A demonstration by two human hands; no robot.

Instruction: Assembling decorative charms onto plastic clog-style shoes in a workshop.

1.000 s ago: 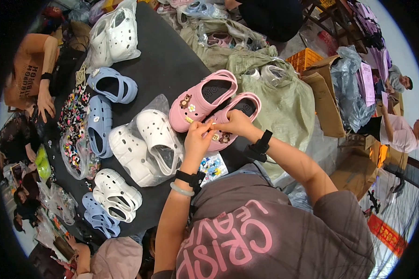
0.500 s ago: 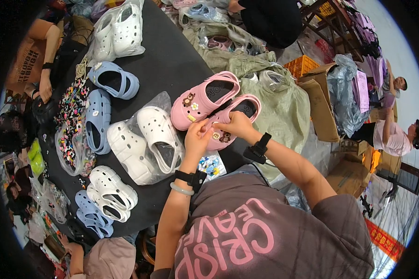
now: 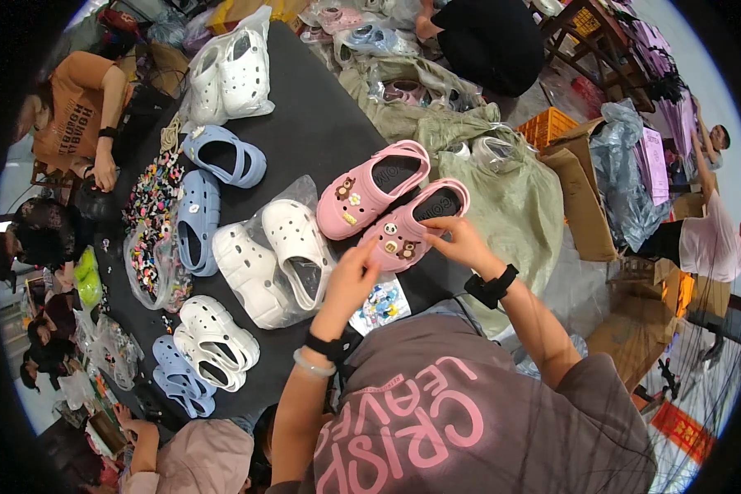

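The left hand (image 3: pixel 353 278) is at the toe of the nearer pink clog (image 3: pixel 410 226), its fingers bunched together. The right hand (image 3: pixel 461 244) is at the opposite side of the same clog, thumb and index finger extended toward its upper. The fingertips are small in this view, so it cannot be told whether either hand pinches a part. The nearer clog lies between the hands, its toe directed toward the left hand. Its upper carries a brown bear charm (image 3: pixel 407 249) and round charms, located between the two sets of fingers.

The second pink clog (image 3: pixel 356 198) lies alongside, just beyond the hands. It bears another bear charm, a white flower charm (image 3: pixel 355 198) and a yellow charm (image 3: pixel 350 220).

A packet of colourful pieces (image 3: pixel 384 303) lies below the hands, between the forearms. Left of the left hand, on the black surface (image 3: pixel 317 107), is a pair of white clogs (image 3: pixel 245 267) with clear plastic. Farther left are blue clogs (image 3: pixel 202 222) and a pile of small charms (image 3: pixel 150 193). Beyond the right hand, a green sack (image 3: pixel 506 210) is located beside the surface.
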